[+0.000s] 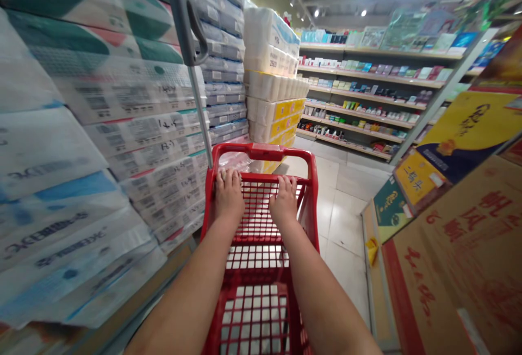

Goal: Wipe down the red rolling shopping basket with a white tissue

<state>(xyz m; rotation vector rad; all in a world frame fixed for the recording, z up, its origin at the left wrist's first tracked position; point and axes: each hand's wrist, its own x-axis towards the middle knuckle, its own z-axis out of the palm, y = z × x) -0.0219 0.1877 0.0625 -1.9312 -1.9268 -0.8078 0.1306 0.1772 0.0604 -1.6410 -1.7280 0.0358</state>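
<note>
A red plastic shopping basket [265,152] with mesh sides extends in front of me, and its inside shows no goods. My left hand [230,194] is closed over a crossbar near the far end, on the left side. On the right of the same bar, my right hand [284,201] has its fingers curled over the edge. A metal pull rod with a grey grip [185,23] rises from the basket's far left corner, apart from both hands.
Packs of tissue [134,94] are stacked high along the left. Toilet roll packs [271,72] form a tower ahead. Shelves [362,50] of small boxes and bottles line the back. Cardboard cartons [460,257] stand close on the right, beside the tiled floor [342,219].
</note>
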